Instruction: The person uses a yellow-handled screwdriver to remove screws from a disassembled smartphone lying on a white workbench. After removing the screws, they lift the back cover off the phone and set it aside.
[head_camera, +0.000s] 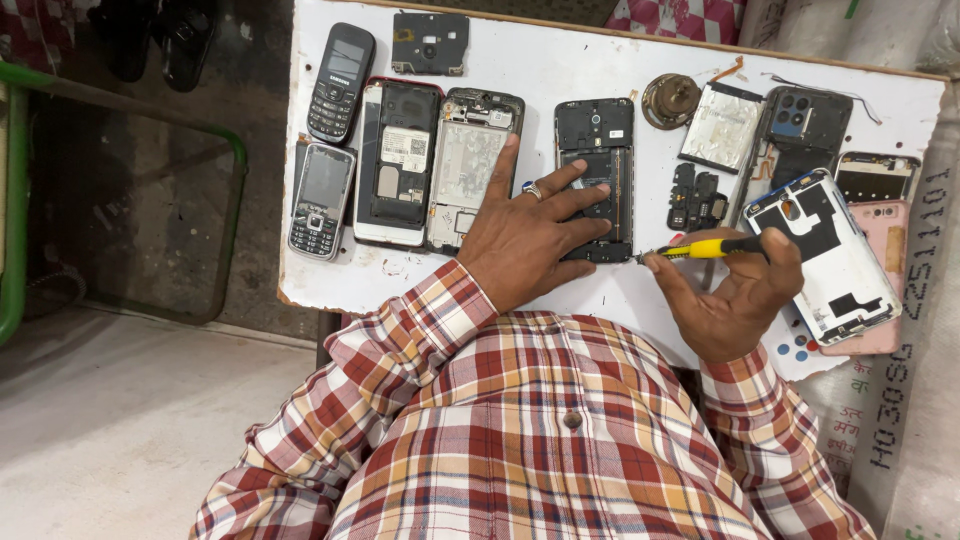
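- Seen from above: a person in a red, orange and white plaid shirt (540, 430) leans over a white tabletop (560, 65) covered with opened phones and parts.
- The left hand (530, 232) lies flat, palm down, fingers (502, 165) spread wide and gripping nothing. It presses on an opened black smartphone (595, 150) with its back cover off; a ring sits on one finger.
- The longest finger reaches up over a second opened phone with a silver frame (470, 165), just beside the black one.
- The right hand (730, 295) has its fingers curled closed around a yellow-handled screwdriver (705, 248), held nearly level. Its metal tip points toward the left-hand fingers and meets the lower right corner of the black smartphone.
- Behind the right-hand fingers lies a white phone back panel (835, 255), tilted, resting on a pink phone shell (885, 240) that reaches the tabletop's right edge.
- Beyond the fingertips, toward the far edge: a round brass-coloured part (670, 100), a silver battery pack (722, 125), a dark camera-housing cover (805, 125) and small black pieces (695, 198).
- Left of the left hand: a red-rimmed opened phone (398, 160), then two keypad phones (338, 85), (320, 200) close to the tabletop's left edge.
- Bare tabletop shows only in a narrow strip along the near edge, between the wrists, and at the far middle.
- The near edge is chipped and ragged below the right wrist.
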